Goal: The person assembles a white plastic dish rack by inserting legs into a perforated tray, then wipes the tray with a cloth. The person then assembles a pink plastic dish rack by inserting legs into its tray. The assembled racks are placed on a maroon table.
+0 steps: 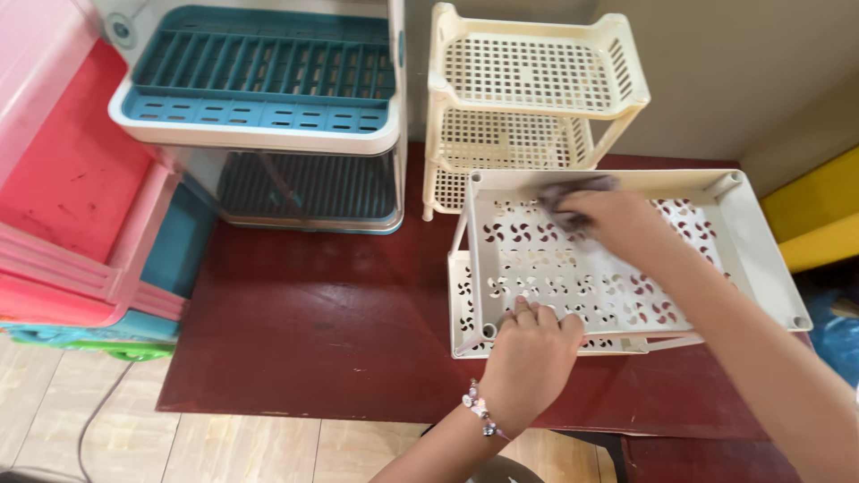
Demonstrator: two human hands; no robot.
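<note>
White perforated shelf rack point(716, 233) on the dark red counter point(313, 331), long axis running 9 to 3 o'clock, open tray face upward, at 4 o'clock from the cream tiered rack point(528, 98). Left hand point(530, 353) at the tray's 7 o'clock edge, fingers curled over the rim. Right hand point(617, 224) at 12 o'clock inside the tray, closed on a grey cloth point(573, 192) pressed against the far wall.

Head view, steeply downward, close
</note>
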